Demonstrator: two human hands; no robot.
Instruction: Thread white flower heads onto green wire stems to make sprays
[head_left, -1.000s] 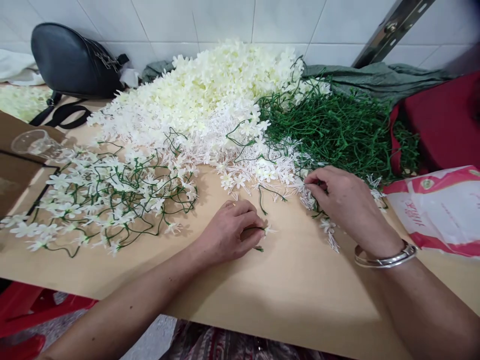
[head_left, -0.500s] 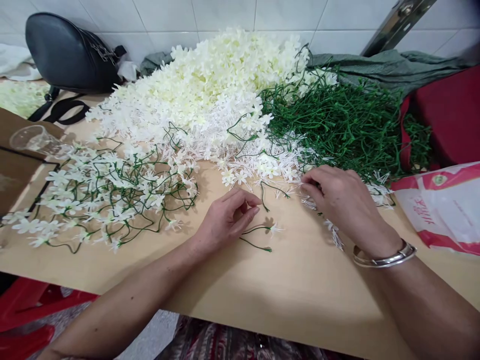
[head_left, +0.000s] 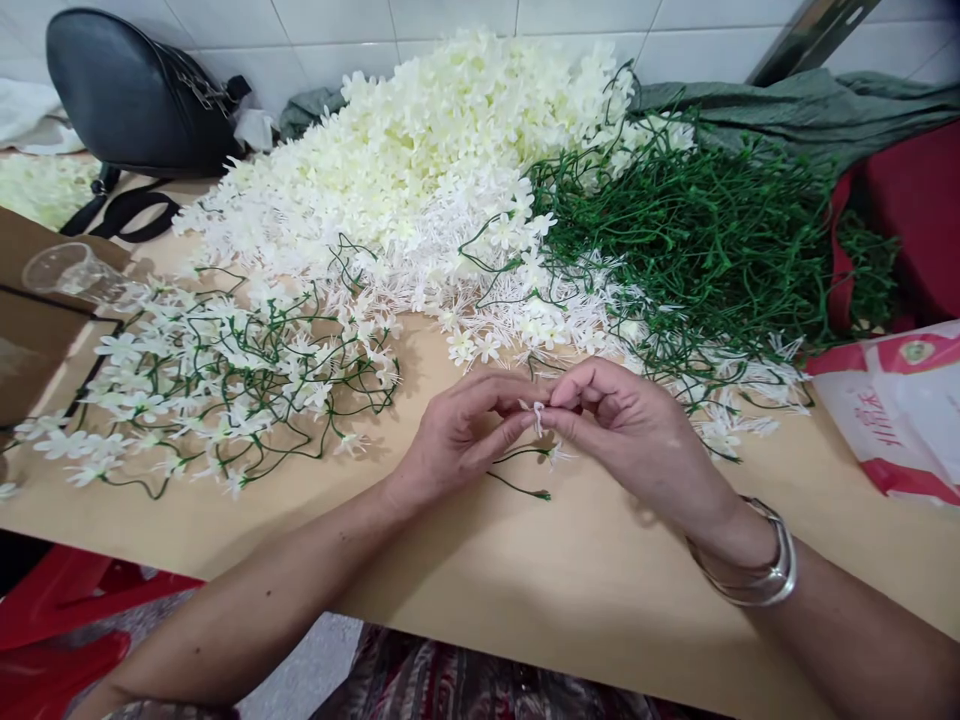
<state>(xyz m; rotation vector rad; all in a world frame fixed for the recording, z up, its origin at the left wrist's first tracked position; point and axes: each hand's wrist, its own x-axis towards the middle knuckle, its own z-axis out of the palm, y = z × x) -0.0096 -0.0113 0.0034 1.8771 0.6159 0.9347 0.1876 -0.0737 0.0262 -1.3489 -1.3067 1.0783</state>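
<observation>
- The carton (head_left: 56,325) stands at the left edge; its inside is out of sight.
- The cup (head_left: 64,270), clear, lies tipped over beside it; I cannot tell whether anything is in it.
- The black bag (head_left: 131,95) rests against the wall, its contents hidden.
- The stemmed flowers (head_left: 244,385), white blooms joined to green stems, lie in a loose tangle on the table (head_left: 637,610); these look like the finished share.
- The petals (head_left: 480,115) form a tall heap behind, with white threads (head_left: 420,245) along its front; this loose stock seems far larger than what is made up.
- The left hand (head_left: 457,430) pinches a white sprig (head_left: 536,413) at its fingertips, so one piece appears to be in hand.
- Two stems (head_left: 521,488) reach out from beneath that hand, one tipped with white; whether it grips them I cannot tell.
- The right hand (head_left: 637,425) closes thumb and forefinger on the same sprig, meeting the left.
- The bare stems (head_left: 705,245) make a big pile, seemingly unused.
- The red bag (head_left: 919,225) sits beside them, contents not visible.
- The packet (head_left: 892,420), pink and white, lies in front; its filling is hidden.
</observation>
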